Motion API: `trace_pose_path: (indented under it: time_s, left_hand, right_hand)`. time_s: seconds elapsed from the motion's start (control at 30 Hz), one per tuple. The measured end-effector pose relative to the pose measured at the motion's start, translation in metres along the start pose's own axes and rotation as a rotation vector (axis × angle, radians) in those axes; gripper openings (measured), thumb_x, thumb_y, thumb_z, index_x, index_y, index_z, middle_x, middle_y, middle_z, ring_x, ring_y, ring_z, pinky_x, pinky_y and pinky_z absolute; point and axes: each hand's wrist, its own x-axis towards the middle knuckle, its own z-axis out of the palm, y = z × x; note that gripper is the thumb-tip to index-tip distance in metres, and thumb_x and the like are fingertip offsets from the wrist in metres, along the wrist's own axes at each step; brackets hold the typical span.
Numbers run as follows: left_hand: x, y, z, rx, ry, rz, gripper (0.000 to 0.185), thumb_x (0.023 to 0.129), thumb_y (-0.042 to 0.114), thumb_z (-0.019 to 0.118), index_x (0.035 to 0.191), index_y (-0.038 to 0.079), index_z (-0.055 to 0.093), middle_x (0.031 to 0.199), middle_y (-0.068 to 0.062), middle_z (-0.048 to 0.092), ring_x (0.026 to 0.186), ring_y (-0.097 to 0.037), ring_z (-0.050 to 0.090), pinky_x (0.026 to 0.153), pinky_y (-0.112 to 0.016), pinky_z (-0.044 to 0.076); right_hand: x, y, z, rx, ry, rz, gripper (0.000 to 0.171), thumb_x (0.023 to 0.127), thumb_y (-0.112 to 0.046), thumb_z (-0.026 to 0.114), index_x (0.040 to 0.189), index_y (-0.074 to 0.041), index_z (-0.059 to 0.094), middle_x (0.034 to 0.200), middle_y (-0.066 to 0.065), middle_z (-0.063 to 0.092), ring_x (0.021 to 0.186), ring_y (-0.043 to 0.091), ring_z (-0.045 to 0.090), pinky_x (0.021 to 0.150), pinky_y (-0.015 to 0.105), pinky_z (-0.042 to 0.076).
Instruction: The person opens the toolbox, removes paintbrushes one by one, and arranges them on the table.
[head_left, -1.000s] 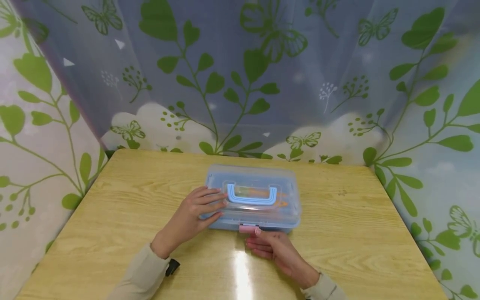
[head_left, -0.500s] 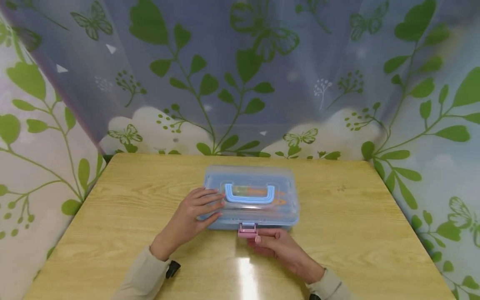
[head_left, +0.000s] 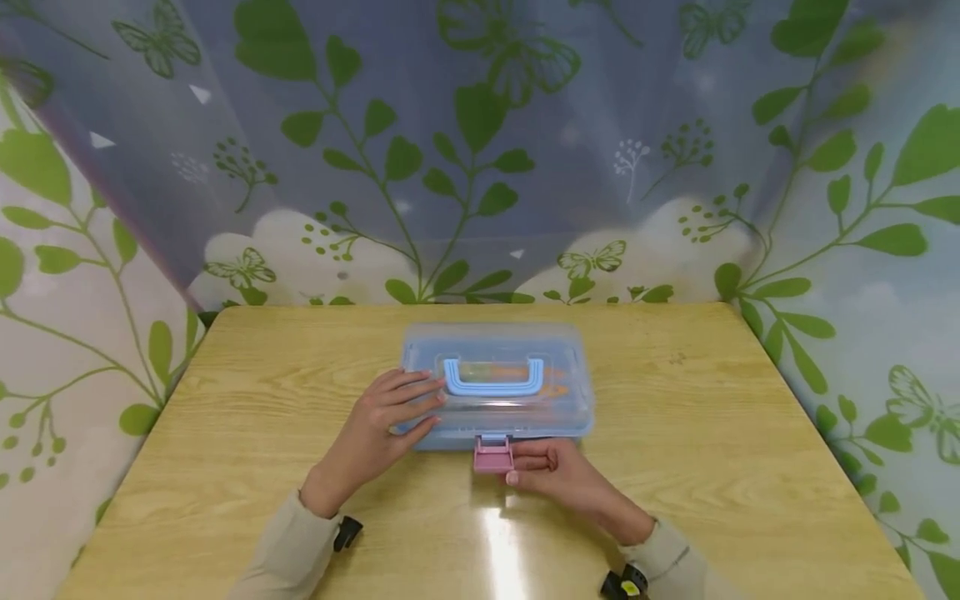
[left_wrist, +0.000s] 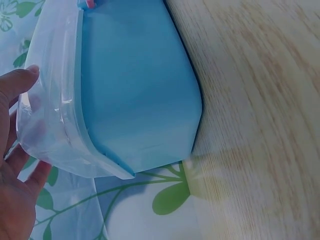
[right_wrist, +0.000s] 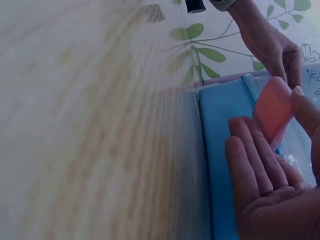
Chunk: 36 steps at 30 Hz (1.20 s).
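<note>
A blue storage box [head_left: 498,429] with a clear lid [head_left: 570,392] and a light-blue handle [head_left: 493,379] stands mid-table. My left hand [head_left: 386,412] rests flat on the lid's left end, fingers straight; in the left wrist view the fingers [left_wrist: 17,85] touch the lid [left_wrist: 55,125] above the blue base [left_wrist: 140,90]. My right hand [head_left: 543,468] is at the box front and pinches the pink latch [head_left: 492,456], which sticks out from the box. In the right wrist view the latch [right_wrist: 274,112] lies between thumb and fingers [right_wrist: 250,155]. Orange items show dimly through the lid.
The wooden table [head_left: 712,433] is walled on three sides by curtains printed with leaves and butterflies [head_left: 480,167]. A glare streak [head_left: 498,550] lies on the wood near me. Beige sleeves [head_left: 285,550] cover both forearms.
The pink latch has swung outward from the box front with my right thumb on it. My left hand has stayed on the lid. The view has tilted slightly.
</note>
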Motion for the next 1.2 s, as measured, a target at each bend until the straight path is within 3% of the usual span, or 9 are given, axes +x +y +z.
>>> trace_pose_path:
  time_s: [0.23, 0.53, 0.87, 1.2]
  left_hand:
    - [-0.001, -0.004, 0.000, 0.011, -0.001, 0.006, 0.039, 0.077, 0.006, 0.087, 0.114, 0.008, 0.078, 0.128, -0.010, 0.071, 0.123, -0.032, 0.064, 0.106, -0.060, 0.046]
    - [0.001, -0.004, -0.002, 0.000, -0.007, -0.016, 0.038, 0.079, 0.006, 0.086, 0.116, 0.008, 0.078, 0.130, -0.009, 0.070, 0.126, -0.030, 0.062, 0.109, -0.060, 0.044]
    - [0.002, -0.003, -0.002, -0.008, -0.012, -0.021, 0.041, 0.079, 0.006, 0.086, 0.118, 0.008, 0.077, 0.132, -0.010, 0.069, 0.127, -0.030, 0.061, 0.109, -0.059, 0.043]
    - [-0.001, -0.002, -0.001, -0.014, -0.020, -0.020, 0.040, 0.080, 0.008, 0.086, 0.118, 0.009, 0.077, 0.132, -0.008, 0.069, 0.128, -0.029, 0.060, 0.111, -0.057, 0.042]
  right_hand:
    - [0.004, -0.002, 0.000, -0.087, -0.025, -0.069, 0.051, 0.095, -0.008, 0.070, 0.137, 0.016, 0.053, 0.125, 0.030, 0.066, 0.116, 0.046, 0.065, 0.093, 0.028, 0.058]
    - [0.006, -0.003, -0.003, -0.206, -0.037, -0.111, 0.054, 0.093, -0.009, 0.074, 0.139, 0.011, 0.055, 0.128, 0.027, 0.066, 0.116, 0.038, 0.068, 0.097, 0.031, 0.057]
    - [0.000, -0.011, -0.003, -0.575, 0.030, -0.174, 0.059, 0.085, -0.009, 0.082, 0.139, 0.001, 0.060, 0.136, 0.015, 0.065, 0.126, 0.034, 0.062, 0.110, 0.049, 0.047]
    - [-0.017, -0.017, 0.008, -0.740, 0.058, -0.167, 0.071, 0.090, -0.023, 0.078, 0.148, 0.004, 0.048, 0.145, 0.023, 0.055, 0.133, 0.040, 0.055, 0.111, 0.056, 0.043]
